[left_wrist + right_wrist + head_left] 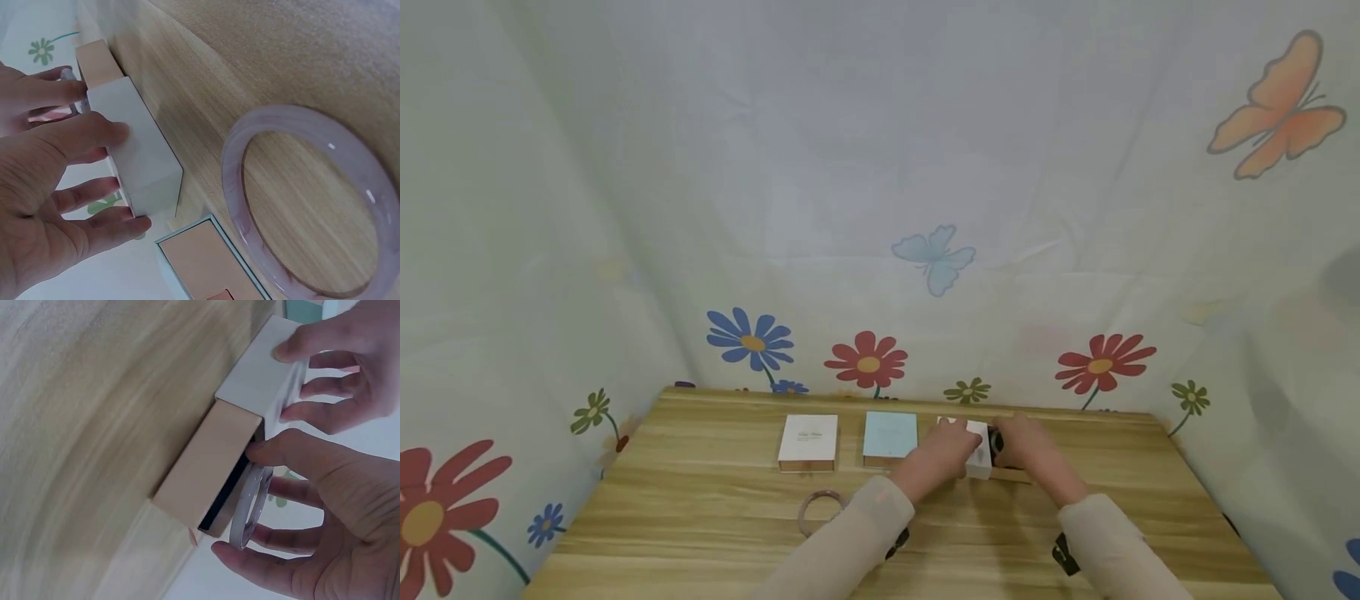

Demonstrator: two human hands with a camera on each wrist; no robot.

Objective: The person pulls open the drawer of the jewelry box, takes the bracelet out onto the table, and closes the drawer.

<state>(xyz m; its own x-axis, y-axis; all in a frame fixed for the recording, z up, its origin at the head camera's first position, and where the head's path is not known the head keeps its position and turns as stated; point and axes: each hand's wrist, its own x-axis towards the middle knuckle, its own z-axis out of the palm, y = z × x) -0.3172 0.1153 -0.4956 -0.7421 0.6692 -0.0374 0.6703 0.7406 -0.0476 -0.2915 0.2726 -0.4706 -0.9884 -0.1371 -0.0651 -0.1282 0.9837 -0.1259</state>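
A white slide-out box (979, 457) lies at the table's far right, its tan inner drawer (203, 465) pulled partly out to the right. My left hand (942, 454) grips the white sleeve (140, 137), thumb on the near side and fingers on the far side. Over the drawer's dark-lined opening, my right hand (337, 512) holds a pale, translucent bangle (244, 512) between thumb and fingers. The bangle is tilted at the opening; its inner part is hard to make out in the head view. Another pinkish bangle (801, 514) lies flat on the table, near the left forearm.
Left of the held box stand a light blue box (891, 433) and a white box with small print (808, 440), both with tan fronts. They rest on a wood-grain table (700, 483). A flower-printed curtain (820, 208) hangs behind and at the sides.
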